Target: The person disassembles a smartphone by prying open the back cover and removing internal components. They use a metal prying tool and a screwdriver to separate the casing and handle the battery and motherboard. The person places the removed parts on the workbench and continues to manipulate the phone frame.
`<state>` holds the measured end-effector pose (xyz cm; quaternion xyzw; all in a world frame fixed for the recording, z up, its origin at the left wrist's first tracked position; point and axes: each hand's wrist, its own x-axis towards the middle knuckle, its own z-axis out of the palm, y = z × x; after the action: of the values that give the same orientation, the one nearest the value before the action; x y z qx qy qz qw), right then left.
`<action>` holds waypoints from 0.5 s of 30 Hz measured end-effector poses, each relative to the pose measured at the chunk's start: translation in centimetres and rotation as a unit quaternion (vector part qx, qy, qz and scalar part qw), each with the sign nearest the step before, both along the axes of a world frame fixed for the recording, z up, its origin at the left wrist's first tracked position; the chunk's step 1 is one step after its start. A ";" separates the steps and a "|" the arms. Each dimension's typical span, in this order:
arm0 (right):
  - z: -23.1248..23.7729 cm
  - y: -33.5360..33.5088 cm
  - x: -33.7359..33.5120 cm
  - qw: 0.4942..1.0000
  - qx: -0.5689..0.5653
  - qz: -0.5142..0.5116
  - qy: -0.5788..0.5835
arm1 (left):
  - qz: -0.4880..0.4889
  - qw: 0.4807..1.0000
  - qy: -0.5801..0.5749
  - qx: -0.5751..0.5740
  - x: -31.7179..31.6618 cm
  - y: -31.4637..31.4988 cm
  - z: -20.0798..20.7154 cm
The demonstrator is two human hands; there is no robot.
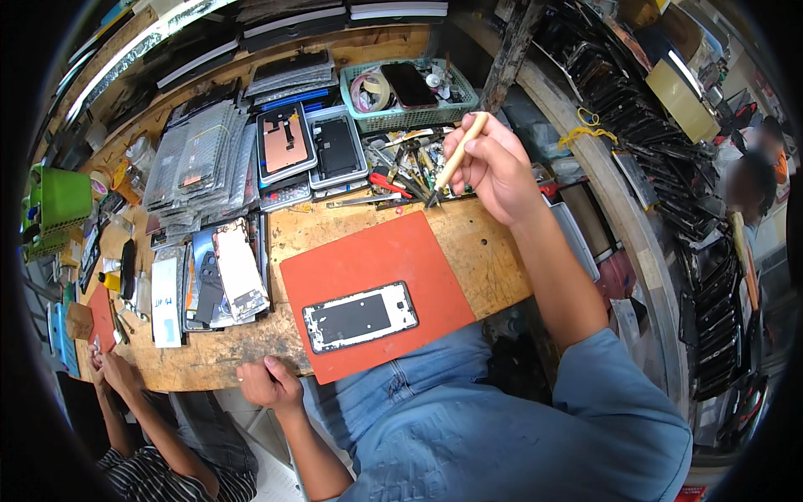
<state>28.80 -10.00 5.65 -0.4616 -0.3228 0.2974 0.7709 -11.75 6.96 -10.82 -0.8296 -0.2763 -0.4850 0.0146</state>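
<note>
In my right hand (493, 167) is a slim tool with a pale wooden handle (462, 155) and a dark tip. I hold it pen-like, tip down, above the table just past the mat's far edge. An orange-red mat (368, 255) lies at the table's front edge. On it rests a phone frame (360, 318), black and white with a dark rectangular middle; neither hand touches it. My left hand (269, 383) is at the table's front edge, left of the mat, its fingers curled with the thumb out and nothing visible in them.
Behind the mat are loose tools, with red-handled pliers (389, 186) among them. A green basket (410, 117) stands farther back. Phone parts (238, 272) and bubble-wrapped stacks (196, 159) fill the left. A co-worker's hands (113, 368) are at the far left. Racked panels (711, 309) line the right.
</note>
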 end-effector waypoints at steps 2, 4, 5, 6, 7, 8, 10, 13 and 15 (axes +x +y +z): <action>0.0 -0.7 -0.6 0.998 0.053 0.040 0.019 | -0.005 0.995 -0.044 -0.094 0.0 -0.4 0.3; 0.0 -0.7 -1.0 0.994 0.083 0.061 0.025 | -0.006 0.948 -0.151 -0.279 0.4 -2.0 1.3; -0.1 -0.7 -1.4 0.992 0.097 0.071 0.031 | -0.016 0.932 -0.186 -0.312 0.9 -2.9 2.3; -0.2 -0.7 -2.0 0.993 0.095 0.068 0.033 | -0.026 0.913 -0.221 -0.343 2.0 -3.8 3.8; -0.2 -0.7 -2.4 0.992 0.100 0.073 0.030 | -0.033 0.893 -0.257 -0.369 2.9 -4.6 5.5; -0.5 -1.1 -2.7 0.991 0.105 0.076 0.029 | -0.088 0.889 -0.223 -0.390 3.5 -5.1 6.7; -1.4 -1.4 -4.4 0.992 0.099 0.068 0.035 | -0.167 0.821 -0.147 -0.526 4.4 -6.6 8.9; -3.0 -2.5 -9.5 0.996 0.055 0.075 0.003 | -0.316 0.687 -0.098 -0.647 7.7 -8.8 11.9; -4.4 -3.9 -12.7 0.995 0.066 0.073 -0.010 | -0.387 0.592 -0.106 -0.699 8.4 -9.5 11.2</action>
<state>16.11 -13.90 1.24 -0.3881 -0.3818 0.3263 0.7727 -3.38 -2.50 0.36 -0.5567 -0.1833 -0.1874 -0.7883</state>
